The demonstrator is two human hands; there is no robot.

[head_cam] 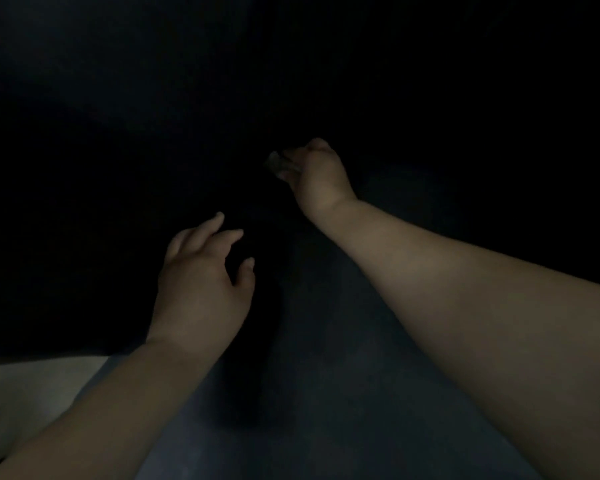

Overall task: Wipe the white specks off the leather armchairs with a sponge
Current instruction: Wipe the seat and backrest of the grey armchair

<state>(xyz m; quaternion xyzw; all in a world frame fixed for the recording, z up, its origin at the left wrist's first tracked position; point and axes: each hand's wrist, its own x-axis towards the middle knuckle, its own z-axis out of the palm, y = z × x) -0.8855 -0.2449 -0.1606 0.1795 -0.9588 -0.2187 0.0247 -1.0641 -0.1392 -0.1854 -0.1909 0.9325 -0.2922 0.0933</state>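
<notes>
Dark sponge (pixel 278 162), axis unclear

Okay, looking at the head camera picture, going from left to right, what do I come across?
Pale surface at the lower left corner → left hand, fingers spread and holding nothing → sponge, a small dim shape gripped at the fingertips → right hand. The rest is too dark to make out.
</notes>
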